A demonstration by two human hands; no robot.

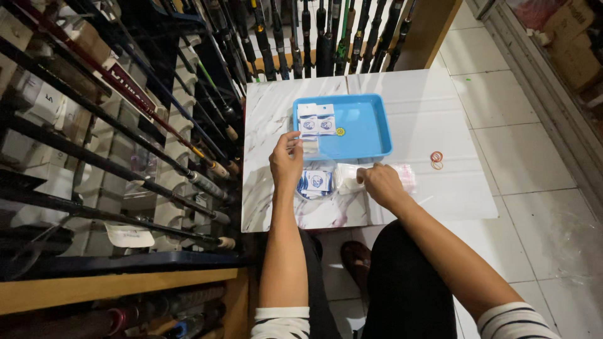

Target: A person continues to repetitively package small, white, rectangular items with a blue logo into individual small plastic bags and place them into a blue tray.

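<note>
two hands worked the marble table (pixel 440 113): the left hand (pixel 286 160) pinched a small clear packet (pixel 309 145) by the blue tray (pixel 370 135), the right hand (pixel 380 183) pressed clear bags (pixel 348 176). light, floppy, slippery-looking; edges looked best for gripping.

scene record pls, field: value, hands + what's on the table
surface: white marbled table
left hand: raised at the tray's near-left corner, pinching a small clear packet
right hand: resting on the table, fingers on a stack of clear plastic bags
tray: blue plastic tray, holding small white-and-blue packets at its left end
between hands: pile of white-and-blue packets
right of tray: red rubber bands
left side: rack of fishing rods
</note>
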